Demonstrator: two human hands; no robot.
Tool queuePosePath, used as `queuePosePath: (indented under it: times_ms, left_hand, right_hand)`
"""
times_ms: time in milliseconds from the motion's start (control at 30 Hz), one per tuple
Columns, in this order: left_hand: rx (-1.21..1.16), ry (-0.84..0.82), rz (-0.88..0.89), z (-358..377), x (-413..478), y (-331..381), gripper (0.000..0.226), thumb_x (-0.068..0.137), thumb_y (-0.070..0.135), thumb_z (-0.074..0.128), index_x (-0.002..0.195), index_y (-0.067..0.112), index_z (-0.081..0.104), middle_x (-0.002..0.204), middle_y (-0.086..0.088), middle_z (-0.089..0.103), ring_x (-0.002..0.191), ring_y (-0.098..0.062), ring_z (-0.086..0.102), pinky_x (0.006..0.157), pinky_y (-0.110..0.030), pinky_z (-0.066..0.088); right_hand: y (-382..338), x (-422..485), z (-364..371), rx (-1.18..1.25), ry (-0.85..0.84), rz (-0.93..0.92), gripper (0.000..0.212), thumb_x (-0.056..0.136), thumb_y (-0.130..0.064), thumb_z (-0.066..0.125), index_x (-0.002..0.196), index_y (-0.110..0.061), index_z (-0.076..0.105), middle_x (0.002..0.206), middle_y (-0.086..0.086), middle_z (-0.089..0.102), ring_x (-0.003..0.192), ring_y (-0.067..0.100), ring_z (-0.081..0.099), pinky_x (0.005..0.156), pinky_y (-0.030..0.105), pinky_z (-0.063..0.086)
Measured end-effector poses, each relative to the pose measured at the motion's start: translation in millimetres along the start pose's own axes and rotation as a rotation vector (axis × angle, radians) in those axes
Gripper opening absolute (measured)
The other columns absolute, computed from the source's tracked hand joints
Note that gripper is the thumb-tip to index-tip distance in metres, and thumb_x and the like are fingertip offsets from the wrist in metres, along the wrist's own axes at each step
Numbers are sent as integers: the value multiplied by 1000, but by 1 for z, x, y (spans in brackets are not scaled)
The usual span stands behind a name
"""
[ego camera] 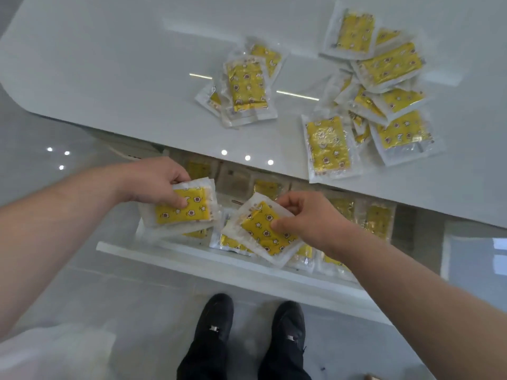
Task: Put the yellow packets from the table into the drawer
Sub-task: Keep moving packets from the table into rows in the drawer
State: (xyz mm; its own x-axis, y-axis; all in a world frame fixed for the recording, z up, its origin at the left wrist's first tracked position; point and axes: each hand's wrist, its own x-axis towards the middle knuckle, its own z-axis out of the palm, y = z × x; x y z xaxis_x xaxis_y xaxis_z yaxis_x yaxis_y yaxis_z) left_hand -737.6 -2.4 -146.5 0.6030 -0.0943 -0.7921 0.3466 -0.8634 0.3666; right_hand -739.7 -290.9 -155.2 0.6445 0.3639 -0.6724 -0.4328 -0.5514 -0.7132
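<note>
Placement: your left hand (153, 179) and right hand (307, 215) each pinch a yellow star-printed plastic packet (189, 213) above the open white drawer (192, 260); release both, then fetch more off the glossy white table (123, 78).

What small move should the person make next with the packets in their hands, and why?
Probably lower both and let go: the left hand pinches one packet and the right hand another packet, both over the open drawer, where other packets lie. Piles wait on the table.
</note>
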Motion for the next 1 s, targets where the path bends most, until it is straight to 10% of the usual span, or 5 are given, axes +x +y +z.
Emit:
queuePosePath:
  times_ms: [167, 500, 733, 1000]
  left_hand:
    - [241, -51, 15, 26, 31, -20, 22, 80, 17, 71, 65, 24, 57, 70, 5, 58, 63, -11, 54, 55, -26, 38]
    - [426, -142, 34, 61, 77, -20, 15, 83, 21, 67, 98, 16, 65, 91, 0, 61, 84, -21, 59, 72, -31, 49]
    - [509, -75, 19, 66, 74, -25, 57, 81, 21, 71, 132, 20, 45, 130, -2, 52, 112, -23, 52, 87, -32, 45]
    - [494, 128, 122, 71, 67, -42, 30, 83, 32, 63, 111, 24, 55, 110, 2, 54, 99, -18, 47, 91, -33, 40]
  right_hand:
    - [26, 26, 26, -57, 48, 68, 20, 78, -4, 75, 92, -16, 70, 91, 3, 74, 87, 24, 71, 77, 34, 58]
    - [41, 57, 39, -117, 63, 115, 23, 78, -5, 74, 83, -26, 66, 92, 0, 70, 81, 18, 65, 66, 26, 53]
    - [40, 63, 36, -146, 29, 125, 20, 78, -4, 74, 90, -19, 68, 93, 1, 71, 81, 17, 66, 66, 25, 54]
    - [32, 75, 53, -245, -107, 93, 25, 81, -4, 71, 101, -19, 66, 103, 0, 67, 87, 14, 62, 66, 18, 50]
